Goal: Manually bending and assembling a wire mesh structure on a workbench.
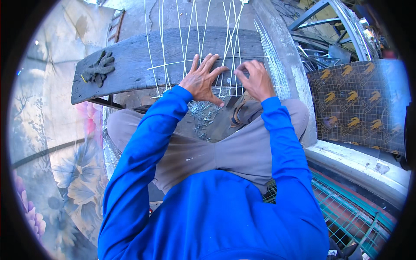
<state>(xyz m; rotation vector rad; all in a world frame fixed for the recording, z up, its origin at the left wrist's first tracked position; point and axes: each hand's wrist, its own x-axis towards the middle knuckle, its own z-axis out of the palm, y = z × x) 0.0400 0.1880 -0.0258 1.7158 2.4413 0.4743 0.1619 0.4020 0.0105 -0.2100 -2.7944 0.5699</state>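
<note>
What the right hand [255, 79] pinches is hidden behind its curled fingers; whether it grips a wire cannot be told. The left hand [203, 79] lies flat, fingers spread, on the thin wires [190, 41] crossing the grey plank [134, 60]. Most wires run lengthwise away from the person, past the plank's far edge; 1 crosses sideways.

Thin pale metal wires [190, 43] are laid on a rough, matt grey wood plank [130, 60]; sleeves are smooth blue cloth, trousers grey cloth.

Wire rods [190, 26] cut off at top edge.
</note>
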